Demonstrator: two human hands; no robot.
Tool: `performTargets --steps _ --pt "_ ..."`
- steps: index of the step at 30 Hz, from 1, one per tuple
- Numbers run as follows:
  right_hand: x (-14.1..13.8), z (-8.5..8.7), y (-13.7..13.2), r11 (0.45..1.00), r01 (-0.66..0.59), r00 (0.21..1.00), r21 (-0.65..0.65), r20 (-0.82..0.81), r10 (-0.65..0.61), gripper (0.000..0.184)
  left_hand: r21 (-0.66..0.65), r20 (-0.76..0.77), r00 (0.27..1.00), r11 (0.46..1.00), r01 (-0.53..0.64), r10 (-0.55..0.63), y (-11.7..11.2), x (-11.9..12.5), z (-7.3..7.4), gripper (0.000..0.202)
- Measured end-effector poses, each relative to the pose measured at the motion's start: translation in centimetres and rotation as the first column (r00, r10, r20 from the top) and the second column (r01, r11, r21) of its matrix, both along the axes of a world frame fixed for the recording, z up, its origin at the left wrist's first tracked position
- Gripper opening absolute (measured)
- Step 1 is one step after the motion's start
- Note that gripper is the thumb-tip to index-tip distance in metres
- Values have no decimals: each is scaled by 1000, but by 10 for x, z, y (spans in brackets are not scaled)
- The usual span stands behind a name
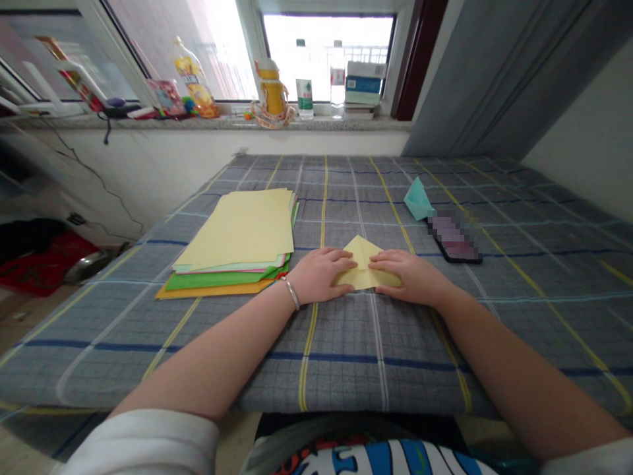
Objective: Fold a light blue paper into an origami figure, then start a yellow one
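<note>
A folded piece of pale yellow paper lies on the checked cloth in front of me, with a pointed top and a crease down its middle. My left hand rests on its left side, fingers flat and thumb apart along the lower edge. On the right side, my right hand lies the same way, with its fingertips near the centre crease. Both palms face down, so the paper's outer corners are partly hidden under them. A silver bracelet circles my left wrist.
Left of my hands lies a stack of coloured paper, yellow on top. A folded turquoise paper piece touches or nearly touches a phone on the right. Bottles, a yellow flask and boxes line the windowsill beyond the checked cloth.
</note>
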State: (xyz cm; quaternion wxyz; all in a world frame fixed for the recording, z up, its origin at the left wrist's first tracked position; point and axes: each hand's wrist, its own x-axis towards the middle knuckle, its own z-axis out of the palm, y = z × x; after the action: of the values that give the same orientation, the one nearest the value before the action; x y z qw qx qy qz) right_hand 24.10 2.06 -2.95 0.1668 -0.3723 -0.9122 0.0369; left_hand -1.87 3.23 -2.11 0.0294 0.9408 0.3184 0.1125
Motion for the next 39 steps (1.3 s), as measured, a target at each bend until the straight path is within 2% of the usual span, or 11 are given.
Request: performTargets --steps 6,11,19,25,27,30,33,36,39 --pt "-3 5 -5 999 42 999 15 19 -43 44 -2 -2 1000 1000 9 -9 0 0 -1 62" --pt "-3 7 -6 999 40 999 21 14 -41 41 7 2 1000 1000 9 -9 0 0 -2 56" --pt "1 4 -4 1000 -4 1000 -13 5 4 33 -9 -13 1000 1000 -19 19 -2 1 -5 60" --pt "-4 7 -6 996 -67 997 65 44 65 29 25 -50 997 998 -64 65 -5 7 -12 67" --pt "-6 8 -7 993 -71 996 90 69 65 28 34 -40 996 997 -76 77 -6 8 -11 63" --pt "-6 11 -10 995 -13 995 98 95 3 29 60 -20 997 995 -74 75 -6 9 -8 54" --pt "-5 12 -12 996 23 993 84 113 -33 30 78 -18 999 997 -28 29 -6 8 -4 48" --pt "-7 13 -15 995 -3 990 98 137 -10 33 68 -29 999 997 39 -37 -6 8 -2 38" --pt "-14 14 -17 992 -44 984 122 175 22 35 84 -43 998 995 52 -49 -8 10 -1 31"
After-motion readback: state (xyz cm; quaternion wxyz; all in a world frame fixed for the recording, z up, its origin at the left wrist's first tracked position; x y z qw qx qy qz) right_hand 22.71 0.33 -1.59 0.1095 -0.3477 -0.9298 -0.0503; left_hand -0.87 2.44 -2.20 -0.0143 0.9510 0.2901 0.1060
